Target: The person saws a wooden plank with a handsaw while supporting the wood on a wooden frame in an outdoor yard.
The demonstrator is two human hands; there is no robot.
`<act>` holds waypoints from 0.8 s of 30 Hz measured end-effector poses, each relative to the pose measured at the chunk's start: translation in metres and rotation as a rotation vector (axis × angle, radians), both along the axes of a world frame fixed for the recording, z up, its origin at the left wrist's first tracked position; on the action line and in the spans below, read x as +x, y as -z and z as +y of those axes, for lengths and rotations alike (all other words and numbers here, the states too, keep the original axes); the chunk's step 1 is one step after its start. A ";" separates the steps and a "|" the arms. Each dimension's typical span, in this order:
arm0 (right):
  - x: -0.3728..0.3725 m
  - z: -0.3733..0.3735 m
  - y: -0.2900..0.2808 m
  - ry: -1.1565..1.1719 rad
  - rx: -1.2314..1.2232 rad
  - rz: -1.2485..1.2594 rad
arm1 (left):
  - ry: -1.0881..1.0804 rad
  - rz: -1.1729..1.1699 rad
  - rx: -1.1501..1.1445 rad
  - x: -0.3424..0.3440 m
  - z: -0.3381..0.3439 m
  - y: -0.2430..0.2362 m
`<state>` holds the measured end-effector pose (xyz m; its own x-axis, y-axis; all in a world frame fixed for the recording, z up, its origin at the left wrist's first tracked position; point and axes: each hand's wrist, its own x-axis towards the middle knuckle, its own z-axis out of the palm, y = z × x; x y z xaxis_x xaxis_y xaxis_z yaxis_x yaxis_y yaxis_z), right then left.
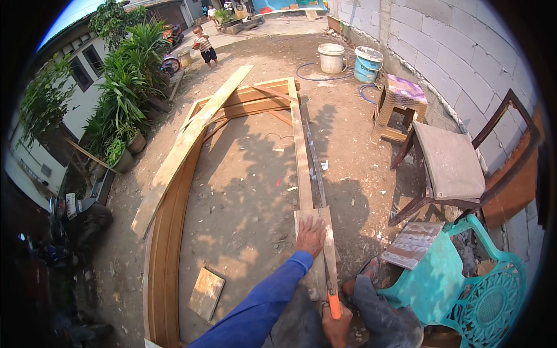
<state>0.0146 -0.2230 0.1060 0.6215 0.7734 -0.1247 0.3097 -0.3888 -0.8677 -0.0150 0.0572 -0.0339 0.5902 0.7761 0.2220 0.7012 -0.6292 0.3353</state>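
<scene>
My left hand [311,236] lies flat, fingers stretched, on a short wooden board [316,284] that rests over the right side rail of a long wooden frame [300,156]. Low in the picture, my right hand [337,327] is wrapped round the orange handle of a handsaw [335,306]. The saw's blade points away from me along the right edge of the board, right of my left hand. How deep its teeth sit in the wood cannot be made out. A long pale plank [194,130] lies slantwise over the frame's left side and far end.
A loose wood offcut [206,293] lies on the dirt inside the frame. To my right stand a turquoise plastic chair [432,290], a padded chair [449,162], a stool [402,107] and two buckets [332,58]. A child [205,46] stands beyond the frame; a motorbike [75,220] is at left.
</scene>
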 end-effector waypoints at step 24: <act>0.004 -0.099 -0.121 -0.077 -0.277 0.069 | -0.081 -0.088 -0.133 0.009 -0.028 -0.013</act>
